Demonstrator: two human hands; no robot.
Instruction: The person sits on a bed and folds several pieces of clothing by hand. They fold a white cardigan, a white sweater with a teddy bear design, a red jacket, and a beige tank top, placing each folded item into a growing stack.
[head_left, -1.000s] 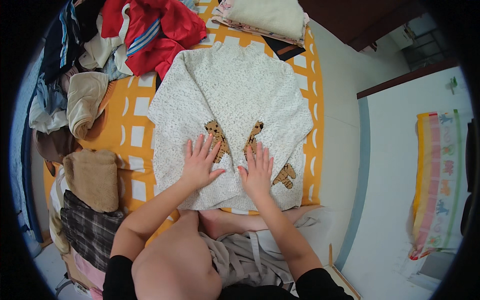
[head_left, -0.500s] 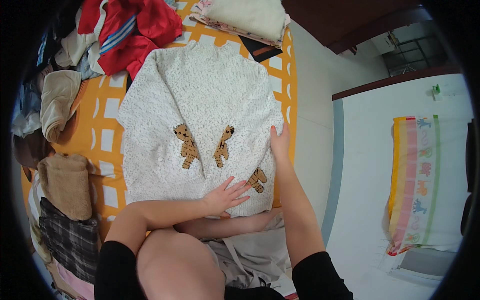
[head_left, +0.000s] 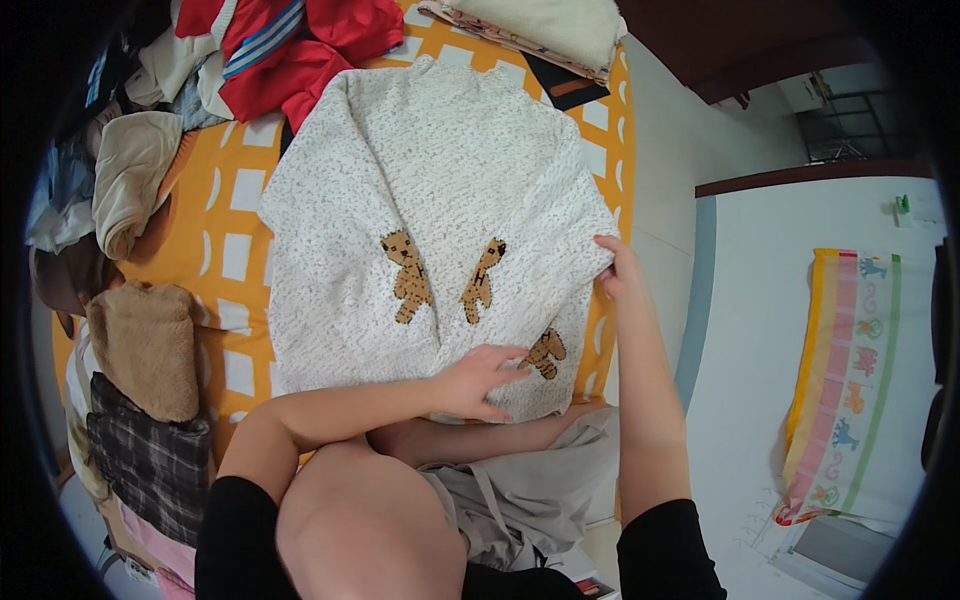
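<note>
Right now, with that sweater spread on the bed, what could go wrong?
The right hand grips the sweater at one side, so a hard pull might skew it. The left hand is over its lower part and could rumple the knit.

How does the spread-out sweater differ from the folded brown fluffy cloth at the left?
The knitted sweater is speckled white with brown bear figures, while the fluffy cloth is plain brown. The sweater lies spread wide; the fluffy cloth is folded into a smaller bundle. The right hand grips the sweater's edge, but neither hand touches the fluffy cloth. Both are textiles.
</note>
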